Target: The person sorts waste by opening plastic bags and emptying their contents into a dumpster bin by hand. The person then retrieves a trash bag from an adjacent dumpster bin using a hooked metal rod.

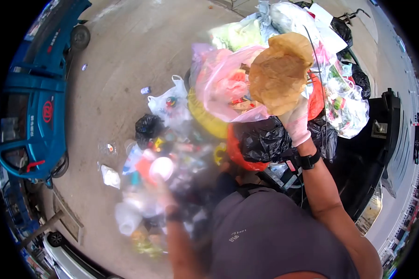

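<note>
My right hand (295,124), in a pale knitted glove with a pinkish cuff, holds up a crumpled piece of brown paper (281,69). The paper hides most of its fingers. Beside it, a pink translucent plastic bag (214,88) gapes open, with watermelon-coloured scraps (233,86) inside. Lower left, my left hand (162,188) is smeared by motion over a heap of mixed rubbish. Right by its fingertips are a round white lid or cup (161,168) and something red (145,168). Whether the left hand grips either one I cannot make out.
Black bags (263,142), a yellow bag (205,116) and a clear bag of scraps (347,104) crowd around. A white carrier bag (170,104) lies on the concrete ground (121,69). A dark open-topped container (354,172) stands right; a blue vehicle (37,121) is parked left.
</note>
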`<state>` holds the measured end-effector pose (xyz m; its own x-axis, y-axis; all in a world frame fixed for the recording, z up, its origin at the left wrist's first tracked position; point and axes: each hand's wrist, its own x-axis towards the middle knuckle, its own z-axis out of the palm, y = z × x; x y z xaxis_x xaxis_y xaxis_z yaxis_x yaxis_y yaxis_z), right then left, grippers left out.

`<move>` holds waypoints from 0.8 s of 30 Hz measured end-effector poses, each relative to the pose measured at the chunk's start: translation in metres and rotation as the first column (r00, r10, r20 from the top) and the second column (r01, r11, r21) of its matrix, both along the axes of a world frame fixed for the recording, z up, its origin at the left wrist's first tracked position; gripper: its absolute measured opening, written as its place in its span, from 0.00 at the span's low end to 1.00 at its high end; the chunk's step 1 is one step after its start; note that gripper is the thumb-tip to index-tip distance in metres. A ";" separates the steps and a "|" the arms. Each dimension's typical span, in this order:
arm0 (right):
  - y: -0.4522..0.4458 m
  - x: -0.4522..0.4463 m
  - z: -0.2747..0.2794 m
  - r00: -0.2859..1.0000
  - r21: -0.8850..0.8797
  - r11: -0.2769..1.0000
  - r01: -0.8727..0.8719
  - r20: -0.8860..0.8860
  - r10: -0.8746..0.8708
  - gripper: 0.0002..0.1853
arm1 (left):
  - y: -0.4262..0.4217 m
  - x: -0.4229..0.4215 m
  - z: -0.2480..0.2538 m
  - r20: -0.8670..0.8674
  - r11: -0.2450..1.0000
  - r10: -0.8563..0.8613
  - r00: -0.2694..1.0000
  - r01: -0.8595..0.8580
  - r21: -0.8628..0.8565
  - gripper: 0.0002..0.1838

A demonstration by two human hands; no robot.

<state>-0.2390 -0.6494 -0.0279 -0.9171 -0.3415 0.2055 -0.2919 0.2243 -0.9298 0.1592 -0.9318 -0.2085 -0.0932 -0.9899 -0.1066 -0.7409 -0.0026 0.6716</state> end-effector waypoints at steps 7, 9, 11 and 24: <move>0.026 0.002 0.029 0.996 0.139 0.990 0.014 -0.084 -0.003 0.26 | 0.066 -0.209 0.146 -0.203 0.769 -0.620 0.758 0.535 -0.350 0.41; 0.032 0.002 0.027 0.997 -0.126 0.991 0.056 -0.053 -0.063 0.22 | 0.073 -0.243 0.173 -0.188 0.670 -0.706 0.683 0.559 -0.488 0.42; 0.045 0.005 0.038 0.993 -0.243 0.964 0.109 -0.023 -0.118 0.21 | 0.080 -0.269 0.189 -0.145 0.622 -0.733 0.665 0.568 -0.540 0.42; 0.423 0.153 0.144 0.582 0.593 0.134 0.794 -0.805 0.116 0.16 | 0.082 -0.335 0.193 0.160 0.541 -0.782 0.603 0.784 -0.305 0.40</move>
<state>-0.0856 -0.2265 0.1156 -0.7685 -0.3540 0.5329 -0.1556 0.9114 0.3810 -0.1759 -0.8493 -0.0156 -0.8480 -0.4961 0.1866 -0.3467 0.7855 0.5127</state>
